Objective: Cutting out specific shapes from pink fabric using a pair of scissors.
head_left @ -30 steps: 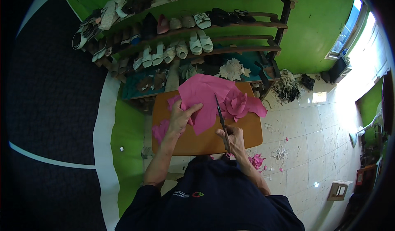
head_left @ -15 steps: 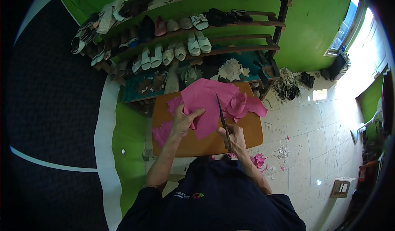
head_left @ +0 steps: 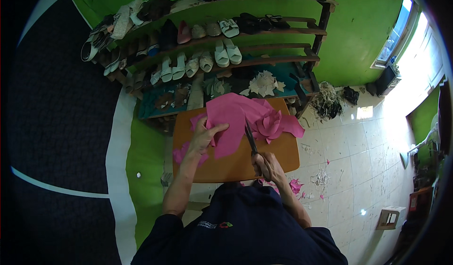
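Note:
My left hand [head_left: 202, 135] grips the left edge of a large pink sheet [head_left: 225, 116], thumb on top and fingers beneath; whether it is leather or another material I cannot tell. My right hand [head_left: 268, 165] is closed round the handles of dark scissors [head_left: 250, 138]. Their blades point away from me and meet the sheet's right edge, where a cut runs between the sheet and the pink material beyond. Curled pink cut pieces [head_left: 270, 124] lie to the right of the blades. More pink scraps [head_left: 181, 154] are left of my left wrist, on the orange-brown table [head_left: 236, 169].
Behind the table stands a wooden rack [head_left: 278, 57] of sandals and shoes, with cut material on its lower shelf. Pink scraps [head_left: 296, 186] and pale shreds litter the tiled floor [head_left: 347, 170] at right. A stand fan [head_left: 417, 147] is at far right.
My right hand and the scissors have drawn back slightly toward me, and the blades look closer together. The sheet's near edge has shifted left, and a gap shows beside the blades.

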`<state>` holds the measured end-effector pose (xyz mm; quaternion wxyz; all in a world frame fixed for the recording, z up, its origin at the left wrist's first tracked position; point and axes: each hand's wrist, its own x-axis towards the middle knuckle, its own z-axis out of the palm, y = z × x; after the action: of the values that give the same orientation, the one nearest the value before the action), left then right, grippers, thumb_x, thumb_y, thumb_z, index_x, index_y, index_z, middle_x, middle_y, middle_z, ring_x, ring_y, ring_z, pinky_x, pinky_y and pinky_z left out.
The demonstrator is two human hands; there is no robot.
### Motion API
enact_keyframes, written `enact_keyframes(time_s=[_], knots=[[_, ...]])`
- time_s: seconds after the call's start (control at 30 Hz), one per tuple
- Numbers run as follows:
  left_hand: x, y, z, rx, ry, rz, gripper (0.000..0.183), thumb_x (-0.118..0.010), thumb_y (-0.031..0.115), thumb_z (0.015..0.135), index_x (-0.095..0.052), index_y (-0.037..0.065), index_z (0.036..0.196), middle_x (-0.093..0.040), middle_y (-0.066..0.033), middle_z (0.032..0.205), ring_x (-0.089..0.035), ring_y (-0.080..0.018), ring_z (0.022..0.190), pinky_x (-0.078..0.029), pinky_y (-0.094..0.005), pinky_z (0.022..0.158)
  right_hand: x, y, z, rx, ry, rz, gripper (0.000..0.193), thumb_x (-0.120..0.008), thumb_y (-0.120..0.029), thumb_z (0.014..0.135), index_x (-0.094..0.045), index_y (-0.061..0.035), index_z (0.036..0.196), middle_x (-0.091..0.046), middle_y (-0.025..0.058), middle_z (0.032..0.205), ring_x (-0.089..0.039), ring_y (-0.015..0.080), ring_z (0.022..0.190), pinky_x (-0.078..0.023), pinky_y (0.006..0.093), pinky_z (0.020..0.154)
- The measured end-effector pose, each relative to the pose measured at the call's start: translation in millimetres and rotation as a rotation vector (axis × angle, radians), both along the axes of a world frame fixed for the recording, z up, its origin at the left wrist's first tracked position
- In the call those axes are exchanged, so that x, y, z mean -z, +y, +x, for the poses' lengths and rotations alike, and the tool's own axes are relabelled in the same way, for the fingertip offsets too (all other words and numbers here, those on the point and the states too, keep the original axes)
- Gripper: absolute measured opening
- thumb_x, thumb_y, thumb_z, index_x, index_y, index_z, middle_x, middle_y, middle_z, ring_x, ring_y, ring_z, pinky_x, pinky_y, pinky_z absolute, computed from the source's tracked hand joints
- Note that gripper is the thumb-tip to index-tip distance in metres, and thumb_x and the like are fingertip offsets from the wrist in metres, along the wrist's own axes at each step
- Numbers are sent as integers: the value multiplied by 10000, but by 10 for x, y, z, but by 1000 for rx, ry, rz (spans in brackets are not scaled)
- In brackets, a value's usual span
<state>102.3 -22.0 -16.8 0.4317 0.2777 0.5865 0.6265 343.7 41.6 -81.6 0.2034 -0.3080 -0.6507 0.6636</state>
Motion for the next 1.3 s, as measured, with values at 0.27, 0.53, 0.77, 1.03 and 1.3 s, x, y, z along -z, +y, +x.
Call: enact_keyframes(time_s=[0.27,0.53,0.77,1.03,1.3], knots=[[-58,84,-289,254,125,-75,517,-783,32,775,-604,-10,1259,-683,-86,1121,-660,-154,980,-534,-300,884,-12,94,133,-186,-4,-31,582,-537,-530,967,-579,27,805,-478,19,583,-490,115,480,-418,284,461],[250,234,-447,-266,989,42,647,-792,153,823,-529,78,1409,-666,-19,964,-587,-102,768,-500,-256,753,-286,-15,24,-20,-161,-131,596,-596,-593,914,-526,-27,742,-450,3,558,-447,102,422,-375,268,395],[1025,-338,510,56,-440,-153,748,-687,354,934,-287,229,1553,-665,-43,943,-635,-117,833,-513,-294,718,29,-57,-172,69,-168,-191,579,-592,-593,917,-523,-45,743,-454,-6,571,-442,102,425,-382,271,401],[1183,-321,986,35,-890,190,704,-500,447,1015,-56,380,1559,-474,-133,1355,-484,-244,1250,-364,-463,1057,-71,0,-212,77,-208,-85,658,-522,-639,931,-540,-35,670,-476,26,514,-484,118,428,-381,286,407],[1108,-111,957,-41,-976,475,541,-579,308,985,-334,249,1464,-466,-123,1365,-431,-241,1312,-325,-420,1118,88,-55,-157,58,-146,-71,604,-600,-601,909,-533,-44,683,-475,-4,549,-470,96,441,-397,270,419]])
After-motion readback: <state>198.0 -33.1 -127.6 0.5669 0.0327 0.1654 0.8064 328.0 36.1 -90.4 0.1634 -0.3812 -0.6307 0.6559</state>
